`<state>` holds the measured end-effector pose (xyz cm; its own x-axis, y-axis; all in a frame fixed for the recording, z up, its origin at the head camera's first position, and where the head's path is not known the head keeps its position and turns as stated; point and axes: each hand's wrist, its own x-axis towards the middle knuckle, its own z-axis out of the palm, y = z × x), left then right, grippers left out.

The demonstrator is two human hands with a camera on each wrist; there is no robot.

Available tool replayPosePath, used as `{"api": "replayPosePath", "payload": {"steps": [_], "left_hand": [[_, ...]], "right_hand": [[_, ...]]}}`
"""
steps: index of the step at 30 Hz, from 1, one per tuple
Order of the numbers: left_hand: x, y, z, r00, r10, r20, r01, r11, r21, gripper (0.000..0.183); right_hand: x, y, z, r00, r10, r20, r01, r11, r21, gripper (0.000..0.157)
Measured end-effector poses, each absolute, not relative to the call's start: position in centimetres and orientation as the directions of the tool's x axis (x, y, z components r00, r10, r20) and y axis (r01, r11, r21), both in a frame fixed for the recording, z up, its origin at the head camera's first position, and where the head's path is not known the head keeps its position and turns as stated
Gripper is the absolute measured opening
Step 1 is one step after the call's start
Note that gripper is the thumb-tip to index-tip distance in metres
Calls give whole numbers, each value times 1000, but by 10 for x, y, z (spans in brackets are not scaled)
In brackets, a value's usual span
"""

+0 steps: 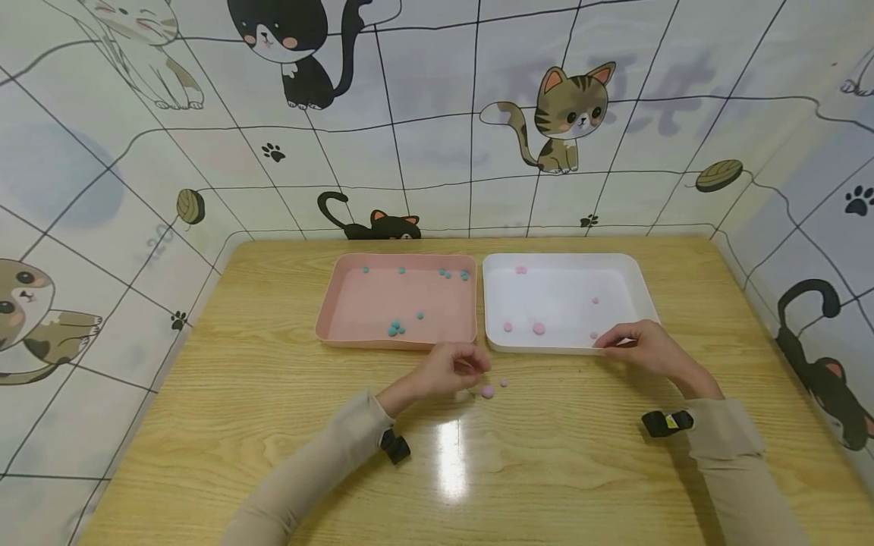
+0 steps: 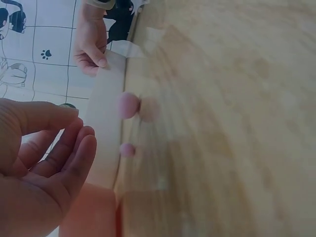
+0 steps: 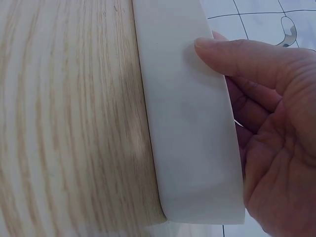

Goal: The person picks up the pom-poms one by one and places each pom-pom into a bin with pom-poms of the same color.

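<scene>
Cat-patterned sheeting (image 1: 437, 152) backs a wood-grain table (image 1: 546, 470). Over it, the left hand (image 1: 452, 370) has its fingers loosely bent, tips close together, with nothing visible between them. Just off those fingertips, to the right and slightly toward the person, the larger pink ball (image 1: 488, 391) lies on the wood, the smaller pink ball (image 1: 504, 383) just beside it; both look round, without a long axis, and the left hand is clearly the nearer. Farther right, the right hand (image 1: 642, 349) pinches the near wall of the white tray (image 1: 560, 292), thumb outside. That tray, with pink pieces (image 1: 539, 328), and the pink tray (image 1: 369, 303), with teal balls (image 1: 392, 331), sit side by side, both lengthwise left to right. On the right wrist's black strap (image 1: 655, 424), a yellow patch shows no readable writing.
</scene>
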<state>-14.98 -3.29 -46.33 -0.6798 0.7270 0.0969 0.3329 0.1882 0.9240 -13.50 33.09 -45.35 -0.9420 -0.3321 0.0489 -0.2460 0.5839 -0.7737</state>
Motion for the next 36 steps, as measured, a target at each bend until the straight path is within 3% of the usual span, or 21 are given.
{"api": "replayPosePath", "payload": {"steps": [9,21,36], "left_hand": [[-143,-35,-467,-690,722,53,369,288,884,17],[-145,-38,-475,-653,757,24,390,309,867,25],[-146,-36,-478,-624,776,98,518,316,795,29]], "right_hand": [[-135,332,-455,-942,-331,49,-243,577,-779,8],[-135,331,-453,-939,-340,44,-242,565,-789,9],[-135,332,-454,-942,-333,44,-236,566,-790,8]]}}
